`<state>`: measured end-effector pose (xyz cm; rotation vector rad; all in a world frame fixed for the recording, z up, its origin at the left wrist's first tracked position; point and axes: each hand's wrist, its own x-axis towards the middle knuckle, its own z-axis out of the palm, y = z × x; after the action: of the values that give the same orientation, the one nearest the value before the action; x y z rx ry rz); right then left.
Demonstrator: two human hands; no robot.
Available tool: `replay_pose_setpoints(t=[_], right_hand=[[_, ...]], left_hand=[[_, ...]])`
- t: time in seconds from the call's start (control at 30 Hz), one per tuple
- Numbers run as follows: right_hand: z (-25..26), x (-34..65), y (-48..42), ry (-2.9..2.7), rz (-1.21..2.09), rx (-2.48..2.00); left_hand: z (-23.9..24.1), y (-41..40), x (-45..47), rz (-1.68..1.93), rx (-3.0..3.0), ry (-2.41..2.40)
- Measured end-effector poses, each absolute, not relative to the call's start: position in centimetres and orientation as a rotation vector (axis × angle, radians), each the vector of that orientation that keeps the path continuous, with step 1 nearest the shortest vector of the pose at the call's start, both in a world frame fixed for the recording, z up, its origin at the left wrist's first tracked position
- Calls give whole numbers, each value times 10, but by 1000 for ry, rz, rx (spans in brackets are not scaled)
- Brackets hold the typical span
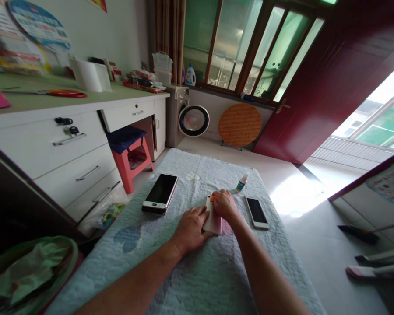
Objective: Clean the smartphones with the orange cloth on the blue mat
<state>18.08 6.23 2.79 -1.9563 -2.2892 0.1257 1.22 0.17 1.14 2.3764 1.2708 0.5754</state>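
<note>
A pale pink phone (212, 222) lies on the quilted light blue cloth (197, 271) in front of me. My left hand (191, 228) rests on its left edge with the fingers curled against it, holding it down. At the phone's top end my right hand (223, 204) is closed, pinching a small orange thing (212, 198) that I cannot make out. A larger phone (160, 193) with a dark screen sits to the left. A white phone (256, 212) lies to the right, and a small dropper bottle (241, 183) stands behind it.
White desk with drawers (68, 148) stands at the left, a pink stool (131, 159) beneath it. A washing machine (187, 116) and round wooden tabletop (239, 124) stand at the far wall. A green-lined bin (26, 275) sits at lower left. Broom handles (364, 232) lie on the floor right.
</note>
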Motion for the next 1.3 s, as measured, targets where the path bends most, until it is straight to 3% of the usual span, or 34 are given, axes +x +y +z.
replay_pose_setpoints(t=[0.43, 1.03, 1.3], right_hand=[[29, 188, 62, -2256, 128, -2019], [38, 194, -8, -2250, 243, -2088], [38, 193, -17, -2138, 304, -2002]], left_hand=[[12, -3, 15, 577, 2371, 1315], [10, 0, 14, 583, 2374, 1290], [13, 8, 13, 674, 2068, 1195]])
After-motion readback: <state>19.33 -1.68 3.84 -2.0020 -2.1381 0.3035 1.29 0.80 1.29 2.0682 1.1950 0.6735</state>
